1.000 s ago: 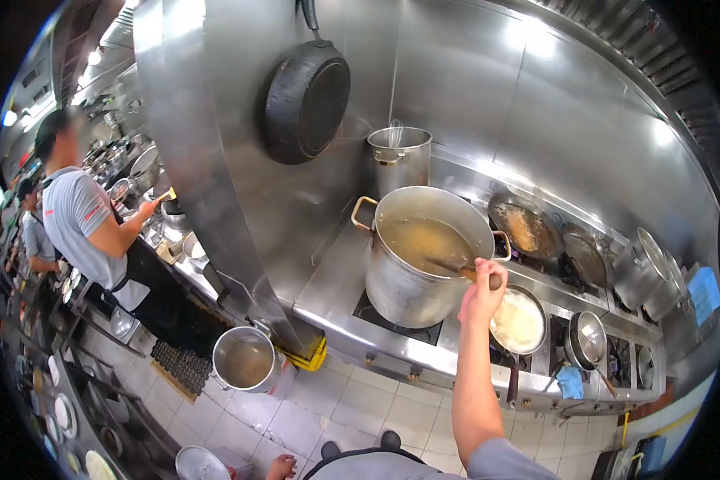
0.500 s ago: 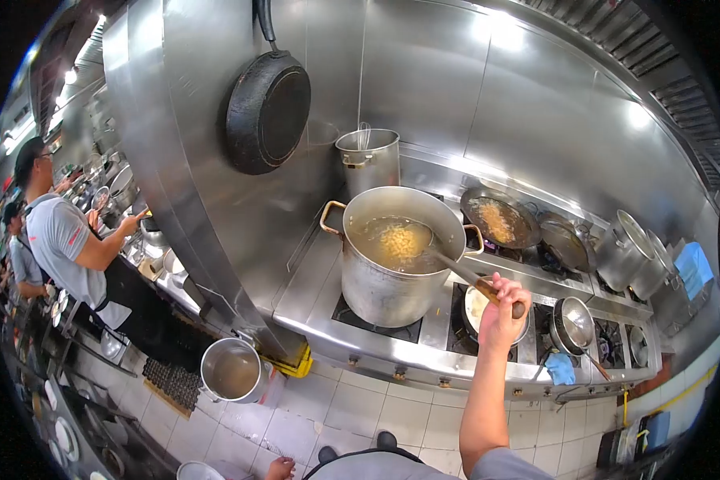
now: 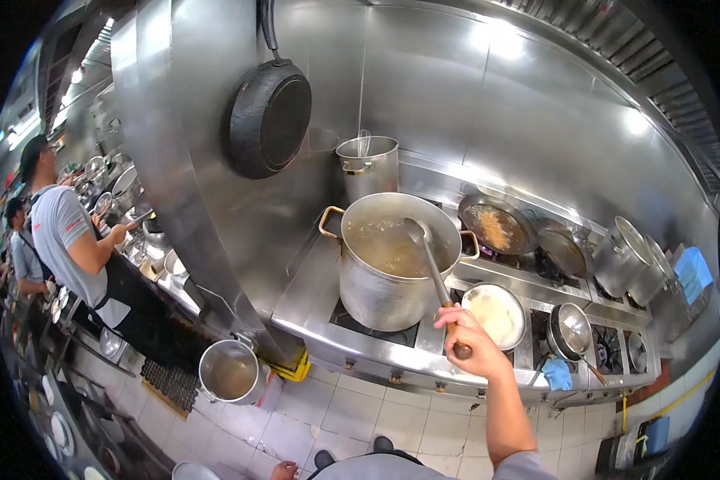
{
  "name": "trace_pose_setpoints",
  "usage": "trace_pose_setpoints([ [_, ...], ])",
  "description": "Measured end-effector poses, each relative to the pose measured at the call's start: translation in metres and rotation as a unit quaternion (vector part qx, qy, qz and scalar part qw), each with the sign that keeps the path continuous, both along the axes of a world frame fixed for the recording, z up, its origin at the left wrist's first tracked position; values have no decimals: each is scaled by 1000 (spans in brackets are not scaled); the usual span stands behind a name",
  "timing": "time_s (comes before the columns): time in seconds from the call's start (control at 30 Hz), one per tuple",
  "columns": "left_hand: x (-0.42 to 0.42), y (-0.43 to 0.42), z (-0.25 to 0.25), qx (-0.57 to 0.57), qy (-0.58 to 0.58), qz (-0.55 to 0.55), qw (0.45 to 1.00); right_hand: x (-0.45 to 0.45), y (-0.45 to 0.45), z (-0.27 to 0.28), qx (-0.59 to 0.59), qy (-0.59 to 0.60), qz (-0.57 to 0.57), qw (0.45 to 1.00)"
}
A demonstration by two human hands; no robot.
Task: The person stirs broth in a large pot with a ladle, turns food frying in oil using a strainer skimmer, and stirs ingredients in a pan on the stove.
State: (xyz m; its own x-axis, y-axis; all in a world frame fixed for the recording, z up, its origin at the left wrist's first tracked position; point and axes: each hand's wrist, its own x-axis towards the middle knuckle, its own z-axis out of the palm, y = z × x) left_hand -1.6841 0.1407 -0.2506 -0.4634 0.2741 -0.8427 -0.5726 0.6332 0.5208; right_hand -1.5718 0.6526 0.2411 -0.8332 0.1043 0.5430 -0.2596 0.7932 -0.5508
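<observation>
My right hand (image 3: 470, 344) is closed round the wooden grip of a long metal ladle (image 3: 432, 260). The ladle's bowl is at the right inside of a large two-handled stockpot (image 3: 380, 300), tipped over cloudy liquid (image 3: 388, 248). Some pale bits show faintly at the surface, and what lies deeper is hidden. Below the ladle's grip, a pan of creamy white food (image 3: 494, 316) sits on the front burner. Only part of my left hand (image 3: 284, 470) shows at the bottom edge, low by my side, and its fingers are mostly cut off.
Behind stand a tall pot with a whisk (image 3: 370, 168) and a wok with orange-brown food (image 3: 494, 230). A black frying pan (image 3: 269, 120) hangs at left. On the floor is a pot of liquid (image 3: 230, 372). A co-worker (image 3: 72, 232) stands left; a blue cloth (image 3: 558, 374) lies at the stove edge.
My right hand has moved left and down, swinging the ladle steeper. The heap of pale yellow pieces at the liquid's surface no longer shows. The white pan is more exposed.
</observation>
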Motion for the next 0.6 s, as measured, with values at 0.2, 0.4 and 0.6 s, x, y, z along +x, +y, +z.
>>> trace_pose_setpoints([
  [0.2, 12, -5, -2, -16, -8, 3, 1000, -42, 36, 28, 89, -121, 56, 987],
  [0.4, 29, -12, -5, -15, -1, 28, 1000, -106, 49, 57, 66, -180, 10, 981],
  [0.6, 50, -20, -15, 29, -15, 91, 995, -156, 97, 54, -112, -126, -86, 982],
])
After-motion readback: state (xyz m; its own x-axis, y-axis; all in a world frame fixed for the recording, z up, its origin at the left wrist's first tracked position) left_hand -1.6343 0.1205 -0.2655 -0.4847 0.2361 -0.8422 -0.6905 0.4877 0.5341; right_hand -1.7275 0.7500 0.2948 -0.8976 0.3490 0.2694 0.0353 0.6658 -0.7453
